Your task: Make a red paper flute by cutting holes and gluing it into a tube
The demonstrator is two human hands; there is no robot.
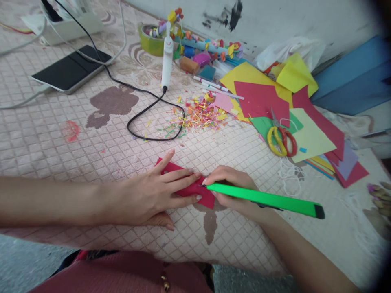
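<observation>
Cutting seemed in hand — the left grip [149,193] lay spread over the paper [209,199] on the table [76,158], the right grip [236,178] pinched the knife [265,197], blade [202,186] at the paper; a stroke likely called for steady pressure.

Cutter [265,198] was bright green, black at the end. Paper [209,200] at its tip was plain crimson. Cloth [61,162] on the counter showed pale pinkish beige, crossed by a brown diamond grid, with darker brown motifs and one orange-red smear. Scissors [283,151] had one yellow loop, one red. Glue gun [167,63] was white, its cord [128,125] black. Scraps [203,112] ran mixed: red, yellow, pink, orange, green.
</observation>
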